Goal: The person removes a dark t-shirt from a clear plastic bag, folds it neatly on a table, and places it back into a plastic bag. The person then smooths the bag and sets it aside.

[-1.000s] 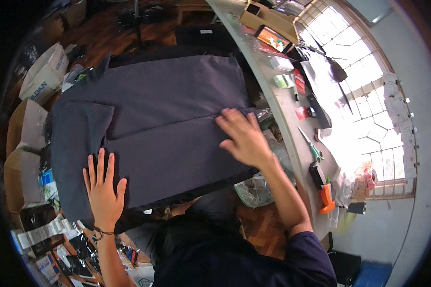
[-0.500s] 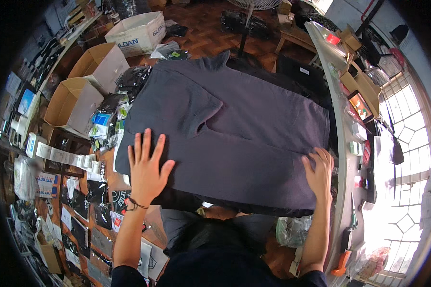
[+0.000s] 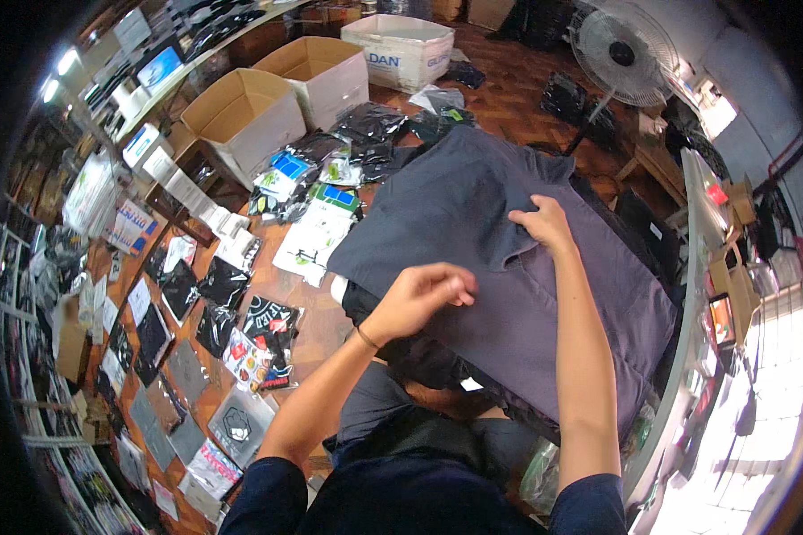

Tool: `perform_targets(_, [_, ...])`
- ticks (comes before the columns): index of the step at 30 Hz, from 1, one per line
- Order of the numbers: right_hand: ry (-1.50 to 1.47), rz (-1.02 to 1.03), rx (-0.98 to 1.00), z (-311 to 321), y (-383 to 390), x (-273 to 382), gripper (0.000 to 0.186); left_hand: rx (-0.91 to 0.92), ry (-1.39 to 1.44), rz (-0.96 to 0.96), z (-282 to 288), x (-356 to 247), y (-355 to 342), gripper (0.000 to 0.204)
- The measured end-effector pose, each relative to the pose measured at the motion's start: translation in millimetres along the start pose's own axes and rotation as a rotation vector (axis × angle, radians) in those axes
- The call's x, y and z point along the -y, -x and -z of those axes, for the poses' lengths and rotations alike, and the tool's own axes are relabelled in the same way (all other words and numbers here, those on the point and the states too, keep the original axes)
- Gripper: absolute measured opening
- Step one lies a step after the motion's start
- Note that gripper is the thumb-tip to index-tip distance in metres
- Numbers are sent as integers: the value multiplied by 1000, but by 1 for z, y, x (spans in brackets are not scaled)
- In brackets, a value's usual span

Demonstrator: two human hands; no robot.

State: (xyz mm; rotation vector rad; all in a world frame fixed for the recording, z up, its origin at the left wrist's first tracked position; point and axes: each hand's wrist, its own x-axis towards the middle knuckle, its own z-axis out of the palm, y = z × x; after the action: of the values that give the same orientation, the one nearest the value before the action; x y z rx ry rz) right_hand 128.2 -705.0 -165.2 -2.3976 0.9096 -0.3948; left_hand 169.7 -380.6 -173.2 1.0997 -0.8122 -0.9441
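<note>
At the far left a rack (image 3: pixel 40 441) packed with goods curves along the rim, then flat bagged pieces (image 3: pixel 187 370) lie spread out, with a white paper strip (image 3: pixel 187 192) trailing above them. Two open cartons (image 3: pixel 241 116) and a white box (image 3: pixel 397 53) stand behind a heap of black plastic packets (image 3: pixel 366 129) that crowds the near side of the dark grey shirt (image 3: pixel 473 209), which lies spread in the middle over black cloth. The left hand (image 3: pixel 428 294), fingers loosely curled, is over the shirt's near part; the right hand (image 3: pixel 542 223), well apart from it, is at a fold, its forearm hiding some fabric; whether either grips cloth I cannot tell. Beyond stands a fan (image 3: pixel 622 53). Black cloth hides what supports the shirt; around it runs a patterned wooden floor (image 3: pixel 517 98). On the right, a pale tabletop (image 3: pixel 698 223) carries a phone (image 3: pixel 721 319) beside a bright barred window (image 3: pixel 767 374).
</note>
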Motion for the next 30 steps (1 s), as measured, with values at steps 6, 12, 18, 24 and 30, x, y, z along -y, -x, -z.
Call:
perform_targets(6, [-116,708,-4,16,84,114,32,93,1092,239,59,-1,-11,114])
perform_targets(12, [75,1005,164,-17,185,100,32,-263,640,306,127,-44,-1,69])
perform_targets(18, [-34,895,-72,-43,218,78,35,-237,-260,116,134,-58,-20,65])
perform_targets(24, [-34,928,-94,-40,224,69,35,1,-173,134,156,-54,-11,82])
perform_targets(30, [-80,862,-58,-33,228,58,39,-18,-431,217,150,-76,-6,70])
